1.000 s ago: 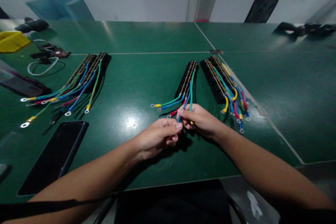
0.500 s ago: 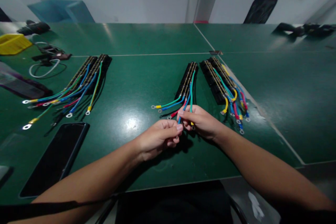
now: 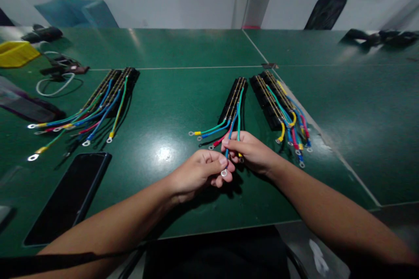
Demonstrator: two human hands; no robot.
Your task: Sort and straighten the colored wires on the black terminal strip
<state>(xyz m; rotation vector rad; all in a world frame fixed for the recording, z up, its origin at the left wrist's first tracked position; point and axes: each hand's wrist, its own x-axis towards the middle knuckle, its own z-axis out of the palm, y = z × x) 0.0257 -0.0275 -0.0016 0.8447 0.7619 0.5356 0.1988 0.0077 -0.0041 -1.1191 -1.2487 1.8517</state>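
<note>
Blue wire caught between two hands at the middle of the counter

And here it is, right at the front of the green counter (image 3: 157, 115): the left hand (image 3: 198, 172) pinches a blue wire (image 3: 227, 153) low down, thumb on top, with the silvery ring terminal (image 3: 224, 173) poking out just below the thumb. Just above, the right hand (image 3: 252, 151) has its thumb and fingers closed on the same wire. The hands are close together; whether they touch, one cannot tell.

The wire runs up to a black terminal block (image 3: 226, 104) lying beyond the fingers. To the left of the hands, a green wire (image 3: 212, 128) and a red wire (image 3: 218, 141) fan out from that block (the green one sporting a yellow sleeve).

Out to the right, near the block, lies a pair of wired blocks (image 3: 266, 104); well over to the left lies another wired pair (image 3: 133, 75), with a dark phone (image 3: 68, 196) nearer the person, beside the left forearm.
</note>
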